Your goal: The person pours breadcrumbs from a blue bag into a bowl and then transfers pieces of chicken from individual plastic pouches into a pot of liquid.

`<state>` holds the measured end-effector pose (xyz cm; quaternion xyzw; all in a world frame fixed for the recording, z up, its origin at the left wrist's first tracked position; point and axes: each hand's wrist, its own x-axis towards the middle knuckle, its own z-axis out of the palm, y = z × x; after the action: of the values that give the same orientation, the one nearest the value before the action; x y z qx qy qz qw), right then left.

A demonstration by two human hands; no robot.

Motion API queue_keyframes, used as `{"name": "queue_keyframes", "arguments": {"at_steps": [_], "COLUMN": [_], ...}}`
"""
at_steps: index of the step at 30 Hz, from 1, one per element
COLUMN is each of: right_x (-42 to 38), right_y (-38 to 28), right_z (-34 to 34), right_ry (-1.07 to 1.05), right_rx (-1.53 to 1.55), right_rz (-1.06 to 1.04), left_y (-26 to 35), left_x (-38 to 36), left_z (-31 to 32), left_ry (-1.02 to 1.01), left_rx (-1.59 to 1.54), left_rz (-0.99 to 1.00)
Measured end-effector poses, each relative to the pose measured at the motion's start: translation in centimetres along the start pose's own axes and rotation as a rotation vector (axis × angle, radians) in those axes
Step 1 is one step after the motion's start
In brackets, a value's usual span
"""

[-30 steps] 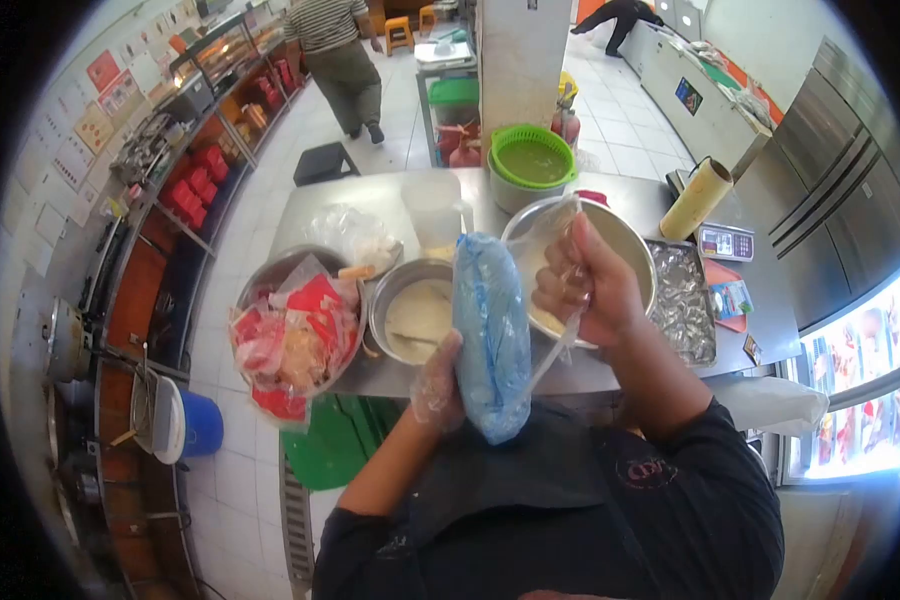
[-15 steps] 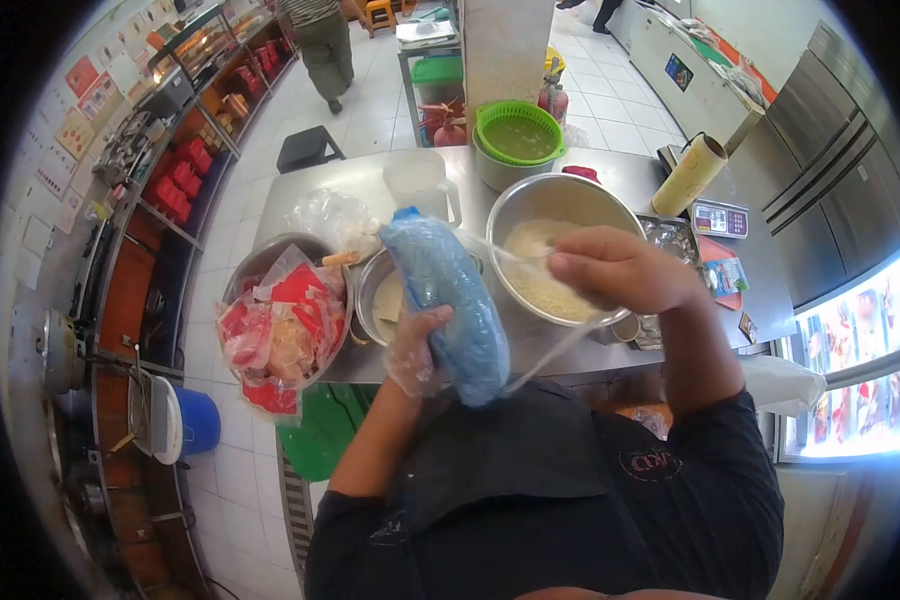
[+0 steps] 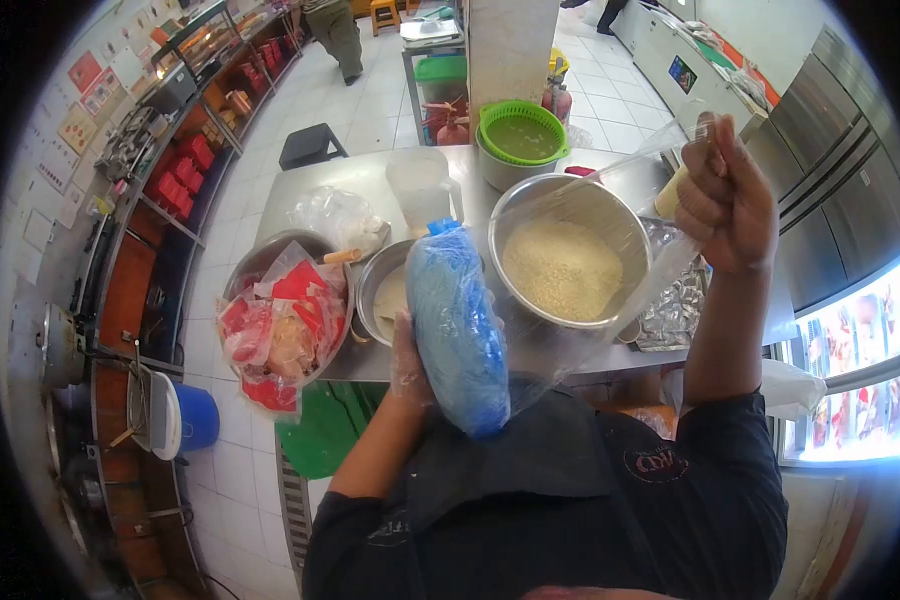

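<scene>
My left hand [image 3: 408, 362], in a thin clear plastic glove, grips a long blue plastic-wrapped bundle [image 3: 458, 325] from its left side, upright in front of my chest. What is inside the bundle cannot be made out. Raised at the right, my right hand [image 3: 727, 195] is closed on a sheet of clear plastic film [image 3: 620, 165]. The film stretches from the bundle across to that hand, over a large steel bowl [image 3: 498, 240] of pale, crumbly-looking grains or flour [image 3: 562, 268]. Left of the bundle, a smaller metal pot [image 3: 368, 285] holds something pale.
A big pot heaped with red-and-clear plastic packets [image 3: 285, 330] stands at the table's left. Further back are a clear jug [image 3: 420, 185], a crumpled plastic bag [image 3: 335, 218] and a green colander [image 3: 520, 132]. A steel tray [image 3: 670, 310] lies right. Someone's legs [image 3: 336, 42] show behind.
My right hand has swung up and to the right, drawing the film out wide. The blue bundle has shifted slightly right and down, turning more upright. The person behind has moved farther off.
</scene>
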<state>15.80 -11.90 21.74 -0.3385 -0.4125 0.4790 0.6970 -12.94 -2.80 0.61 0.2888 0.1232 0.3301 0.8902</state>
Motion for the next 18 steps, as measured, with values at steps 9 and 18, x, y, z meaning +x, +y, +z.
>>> {"name": "queue_keyframes", "arguments": {"at_steps": [9, 18], "right_x": [1.3, 0.9], "right_y": [-4.8, -11.5], "right_z": [0.8, -1.3], "right_ry": [-0.178, -0.139], "right_rx": [0.020, -0.235], "right_rz": [-0.156, -0.489], "left_y": [-1.4, -1.0], "left_x": [-0.4, -1.4], "left_z": [-2.8, -3.7], "left_ry": [-0.197, -0.246], "left_rx": [-0.115, -0.132], "left_rz": [-0.099, -0.075]}}
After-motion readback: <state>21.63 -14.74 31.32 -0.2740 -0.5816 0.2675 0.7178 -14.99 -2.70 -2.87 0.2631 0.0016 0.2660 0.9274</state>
